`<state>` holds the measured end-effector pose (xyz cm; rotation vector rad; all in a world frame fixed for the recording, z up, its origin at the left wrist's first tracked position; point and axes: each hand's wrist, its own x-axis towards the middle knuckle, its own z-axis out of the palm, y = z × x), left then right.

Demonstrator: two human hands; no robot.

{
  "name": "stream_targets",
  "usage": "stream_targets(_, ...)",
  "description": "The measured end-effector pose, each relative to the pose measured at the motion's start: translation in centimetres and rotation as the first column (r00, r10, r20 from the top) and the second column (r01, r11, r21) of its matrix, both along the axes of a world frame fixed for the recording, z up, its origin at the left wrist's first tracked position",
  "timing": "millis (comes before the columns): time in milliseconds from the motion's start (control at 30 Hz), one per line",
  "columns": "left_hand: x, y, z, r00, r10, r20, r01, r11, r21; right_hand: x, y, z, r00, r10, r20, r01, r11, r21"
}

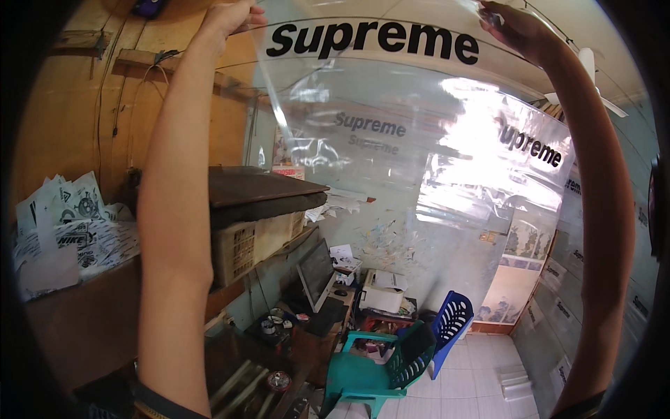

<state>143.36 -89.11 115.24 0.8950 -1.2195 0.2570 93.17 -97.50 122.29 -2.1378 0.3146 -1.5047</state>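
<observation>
Both my arms reach up to the top of the head view. Between my hands spans a clear plastic sheet with bold black lettering along its upper part. My left hand pinches it near the upper left corner. At the upper right, the fingers of my right hand are closed at its other end. The sheet's lower extent is hard to make out against the bright glare. Behind it, more clear printed sheets hang, and thin lines cross near the ceiling.
Below are a green plastic chair, a blue chair, a monitor and a white printer. At left, a dark board lies over a crate, beside printed papers. A white fan hangs at upper right.
</observation>
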Motion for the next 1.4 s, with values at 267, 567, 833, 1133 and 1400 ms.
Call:
stream_targets(267, -1.5, -0.7, -5.2, 0.953, 0.230, -0.197, -0.265, 0.948, -0.175, 1.2, 3.3, -7.3, 0.678, -0.699, 0.227, 0.722, 0.577, -0.381)
stream_targets(567, -2.9, -3.2, -5.5, 0.942, -0.096, -0.323, 0.056, 0.990, -0.132, 2.8, 2.1, -13.1, 0.624, -0.652, 0.432, 0.776, 0.581, -0.245)
stream_targets(833, -4.5, -4.0, -9.5, 0.932, 0.027, -0.363, -0.066, 0.993, -0.095, 2.0, 2.2, -17.3, 0.296, -0.737, 0.607, 0.950, 0.296, -0.104)
stream_targets(1133, -5.6, -1.6, -20.2, 0.974, 0.173, -0.148, -0.181, 0.983, -0.036, 0.7, 5.2, -29.0, 0.864, -0.472, 0.173, 0.494, 0.863, -0.109)
stream_targets(1400, -8.3, 1.1, -27.5, 0.962, 0.197, -0.189, -0.212, 0.975, -0.063, -1.0, 3.7, -32.8, 0.947, -0.310, 0.089, 0.297, 0.945, 0.137)
